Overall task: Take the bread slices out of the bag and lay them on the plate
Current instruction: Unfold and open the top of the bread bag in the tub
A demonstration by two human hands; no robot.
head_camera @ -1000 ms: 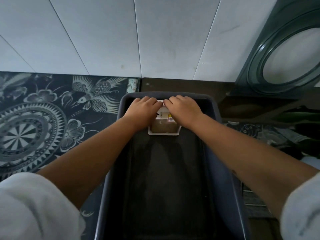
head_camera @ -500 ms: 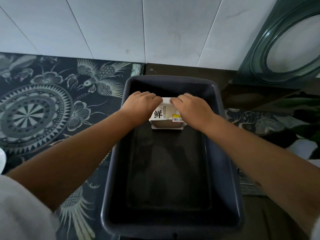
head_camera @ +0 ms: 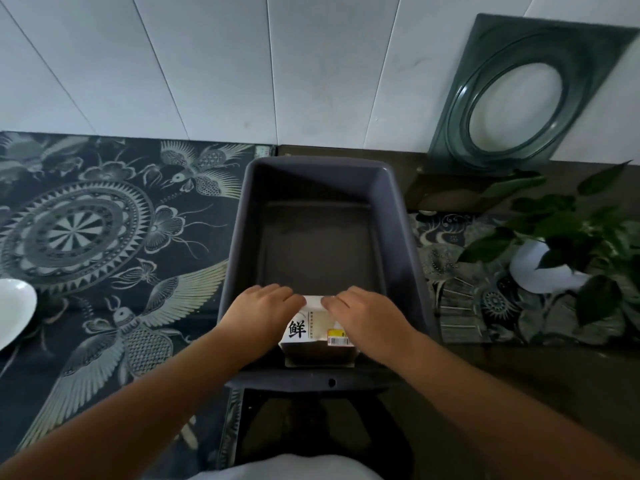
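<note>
A white bread bag with a black character and a yellow barcode label sits at the near end of a dark grey plastic tub. My left hand grips the bag's left side and my right hand grips its right side, fingers over the top. The brown bread shows through the bag's clear lower part. A white plate shows partly at the left edge, on the patterned mat.
A dark mat with bird and mandala patterns covers the table on the left. A potted green plant stands at the right. A dark green board with an oval hole leans on the white tiled wall.
Both hands have drawn the bag from the tub's far end to its near end, and the view has tilted so the plate and plant now show.
</note>
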